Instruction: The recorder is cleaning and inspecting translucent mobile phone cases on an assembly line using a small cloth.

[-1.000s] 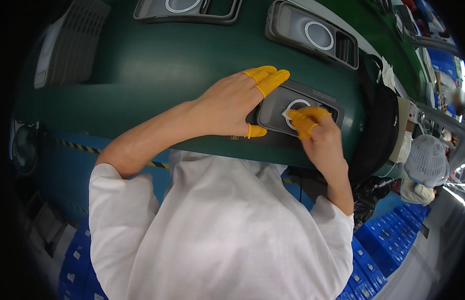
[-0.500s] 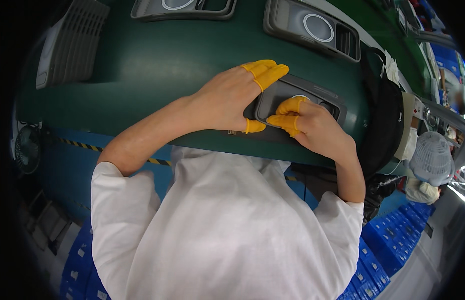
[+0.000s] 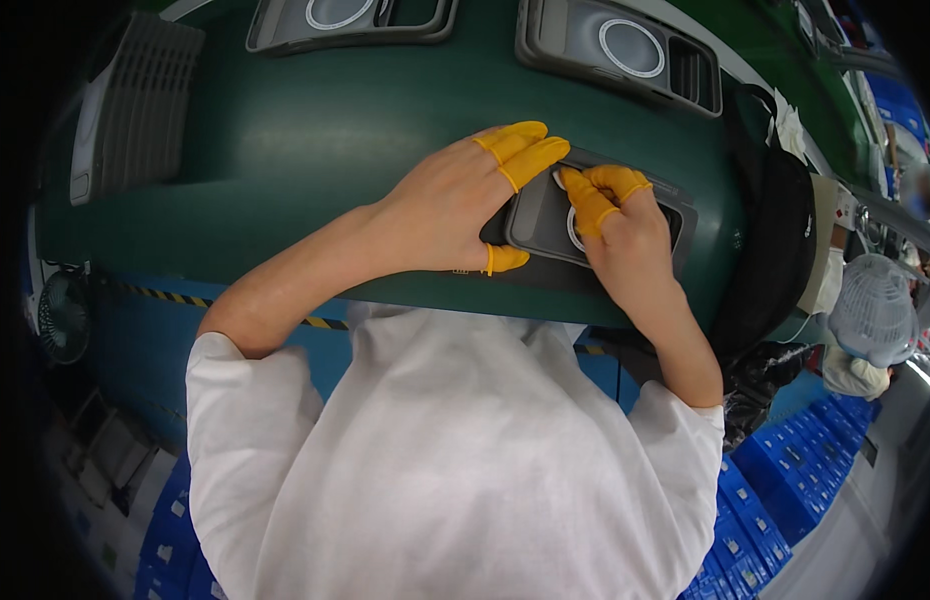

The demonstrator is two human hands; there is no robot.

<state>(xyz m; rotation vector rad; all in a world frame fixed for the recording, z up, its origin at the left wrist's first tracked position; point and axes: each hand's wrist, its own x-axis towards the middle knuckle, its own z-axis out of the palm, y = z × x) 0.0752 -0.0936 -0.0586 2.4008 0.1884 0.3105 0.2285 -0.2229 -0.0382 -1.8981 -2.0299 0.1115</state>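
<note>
A grey phone case (image 3: 537, 222) with a white ring on its back lies on a dark flat piece (image 3: 560, 283) near the table's front edge. My left hand (image 3: 450, 200) spans the case's left end, fingers at the far edge and thumb at the near edge. Over the case, my right hand (image 3: 620, 220) has its fingers pinched together around a small white bit (image 3: 558, 179), too small to name. That hand partly hides the ring. Yellow finger cots cover the fingertips of both hands.
Two more grey ringed cases (image 3: 625, 50) (image 3: 355, 22) lie at the far side of the green table (image 3: 315, 130). A row of grey cases (image 3: 145, 110) stands at the left. At the right are a black bag (image 3: 775, 240) and a fan (image 3: 873, 310). Blue bins (image 3: 785, 480) line the floor.
My right hand has moved from the near left part of the case toward its far edge. A small white bit now shows at its fingertips. My left hand stays almost in place.
</note>
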